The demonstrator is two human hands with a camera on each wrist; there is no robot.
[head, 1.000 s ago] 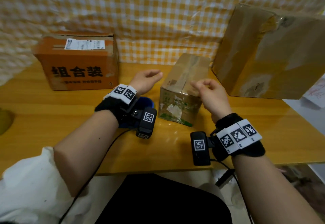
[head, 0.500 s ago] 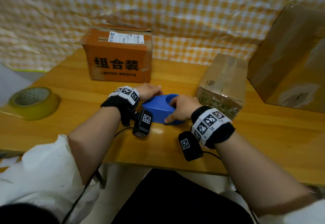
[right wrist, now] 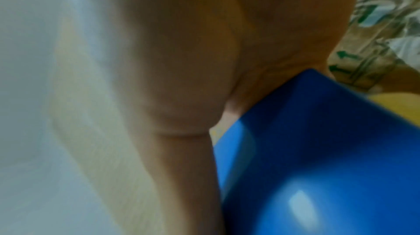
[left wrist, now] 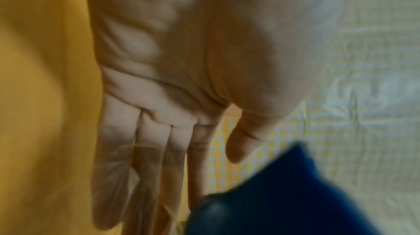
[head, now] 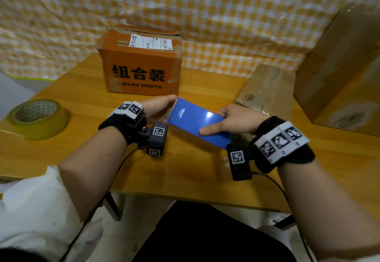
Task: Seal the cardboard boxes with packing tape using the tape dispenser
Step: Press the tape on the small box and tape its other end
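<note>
Right hand [head: 234, 121] grips a flat blue plastic tape dispenser [head: 197, 122]; left hand [head: 158, 109], fingers straight, touches its far-left end, fingertips hidden.

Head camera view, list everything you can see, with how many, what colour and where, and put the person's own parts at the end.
tape dispenser: one, blue, held above the table between both hands
tape roll: one, yellowish, left edge of the table
orange box: one, black print, white label on top, back centre
small brown box: one, right of the dispenser
large brown box: one, far right
table: one, wooden
checked cloth: one, yellow and white, backdrop
left hand: fingers straight against the dispenser's left end
right hand: grips its right end, thumb on top
</note>
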